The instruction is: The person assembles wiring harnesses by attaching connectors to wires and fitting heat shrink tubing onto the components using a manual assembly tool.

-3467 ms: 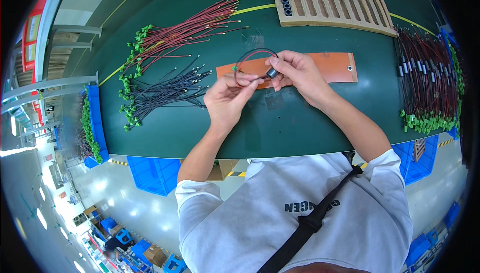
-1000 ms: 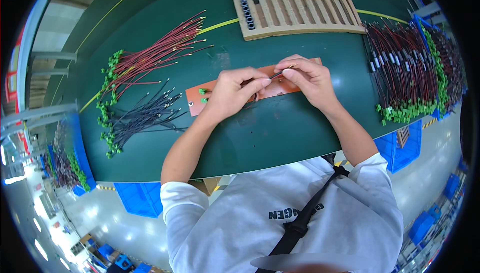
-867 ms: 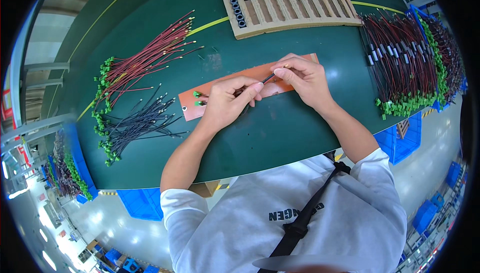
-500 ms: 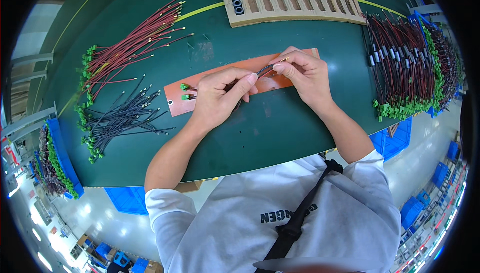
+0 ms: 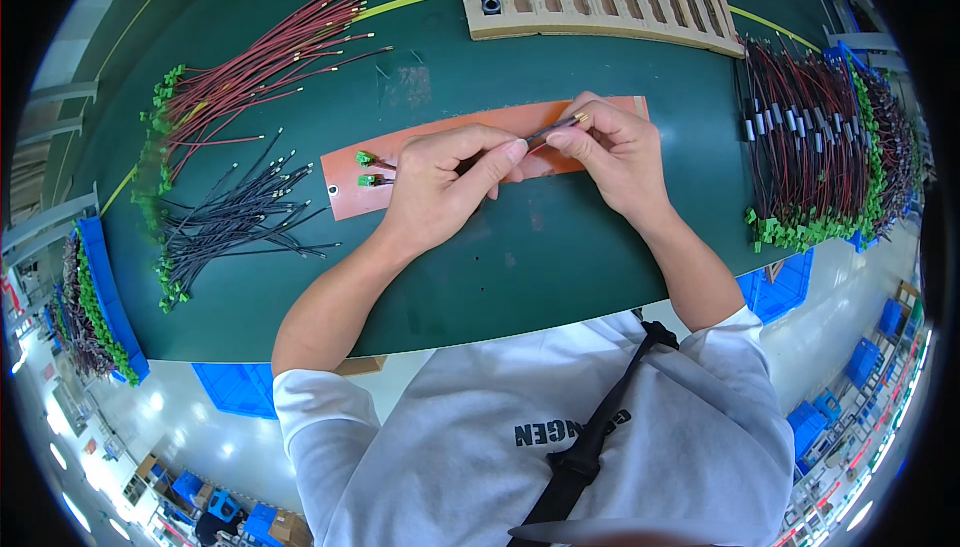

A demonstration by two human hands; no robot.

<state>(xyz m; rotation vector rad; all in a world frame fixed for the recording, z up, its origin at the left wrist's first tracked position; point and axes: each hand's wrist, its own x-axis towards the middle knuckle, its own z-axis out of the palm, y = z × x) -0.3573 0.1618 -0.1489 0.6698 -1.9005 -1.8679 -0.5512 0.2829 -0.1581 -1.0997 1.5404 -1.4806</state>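
Over an orange strip board point(image 5: 345, 169), my two hands hold dark cable wires point(image 5: 548, 132) between them. My left hand point(image 5: 450, 175) is closed round the middle of the wires. Two green connectors point(image 5: 367, 159) stick out past its left side, above the board. My right hand point(image 5: 618, 147) pinches the wires near their brass-coloured tips point(image 5: 580, 119) with thumb and fingers. A short bit of red wire shows just under the dark one. The stretch of wire inside my left fist is hidden.
Red wires point(image 5: 270, 52) with green connectors lie at the left, with black wires point(image 5: 235, 212) nearer me. A wooden slotted rack point(image 5: 610, 32) holding black rings stands at the back. Finished-looking bundles with grey sleeves point(image 5: 800, 127) lie at right. Blue crates point(image 5: 235, 387) stand below the table edge.
The wire between my hands lies straighter, and its brass tips show more clearly at my right fingertips. Both hands keep their hold. The whole view has shifted slightly.
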